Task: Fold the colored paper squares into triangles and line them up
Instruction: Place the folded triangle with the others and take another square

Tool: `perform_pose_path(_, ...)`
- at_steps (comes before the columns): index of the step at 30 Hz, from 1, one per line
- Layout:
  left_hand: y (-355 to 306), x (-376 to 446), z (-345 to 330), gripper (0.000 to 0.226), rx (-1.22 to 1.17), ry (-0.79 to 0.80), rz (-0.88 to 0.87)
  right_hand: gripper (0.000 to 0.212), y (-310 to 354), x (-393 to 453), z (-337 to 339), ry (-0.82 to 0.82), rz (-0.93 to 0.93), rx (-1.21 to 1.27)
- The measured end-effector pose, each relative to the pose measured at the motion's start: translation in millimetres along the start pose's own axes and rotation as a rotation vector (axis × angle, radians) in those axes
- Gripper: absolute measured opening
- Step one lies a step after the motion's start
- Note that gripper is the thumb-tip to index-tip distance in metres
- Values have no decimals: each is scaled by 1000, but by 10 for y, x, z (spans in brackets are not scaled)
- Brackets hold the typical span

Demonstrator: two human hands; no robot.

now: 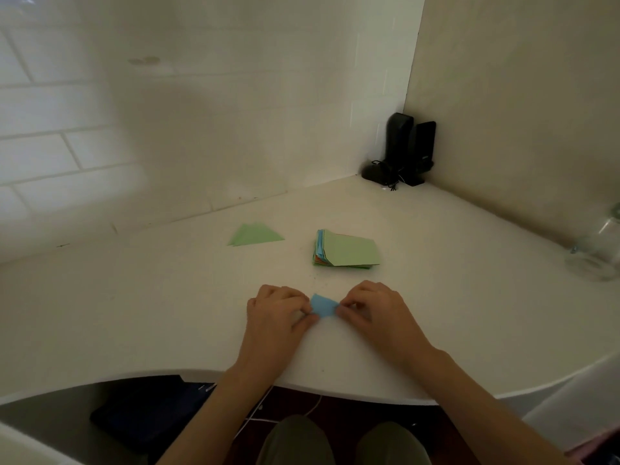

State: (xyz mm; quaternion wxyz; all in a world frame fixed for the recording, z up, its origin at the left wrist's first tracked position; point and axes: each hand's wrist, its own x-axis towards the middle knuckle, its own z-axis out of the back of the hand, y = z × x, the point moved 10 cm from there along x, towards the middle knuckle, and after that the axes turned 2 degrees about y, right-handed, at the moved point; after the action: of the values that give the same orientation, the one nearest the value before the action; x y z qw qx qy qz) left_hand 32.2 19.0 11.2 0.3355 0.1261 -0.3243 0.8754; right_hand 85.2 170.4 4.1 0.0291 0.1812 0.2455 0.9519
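Both hands, left hand point(276, 310) and right hand point(369, 305), pinch the blue paper point(322, 307) mid-fold at six o'clock; next, seemingly, creasing it flat

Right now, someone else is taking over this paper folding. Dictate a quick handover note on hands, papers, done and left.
Left hand and right hand: each pinches an end of the blue paper, mid-fold, near the front of the desk.
Done: one green triangle lies behind, to the left.
Left: finish the blue fold, set it beside the triangle, then fold the stack, green sheet on top.
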Motion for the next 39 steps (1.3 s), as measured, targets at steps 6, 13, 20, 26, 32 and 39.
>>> perform_pose_path(6,255,39,-31,14,13,63,241,25,-36,-28,24,-97,-115,71)
perform_pose_path(13,254,39,-64,30,112,61,279,34,-99,-5,-10,-154,-225,13)
perform_pose_path(20,314,48,-49,26,28,48,288,30,-167,26,-53,-55,-284,94)
perform_pose_path(26,351,72,-45,15,-87,131,259,25,-277,75,-73,71,-341,239)
perform_pose_path(32,120,8,9,16,73,43,220,23,-272,66,-75,67,-346,235)
perform_pose_path(39,-188,14,-165,31,240,164,344,21,-207,27,-56,37,-313,228)
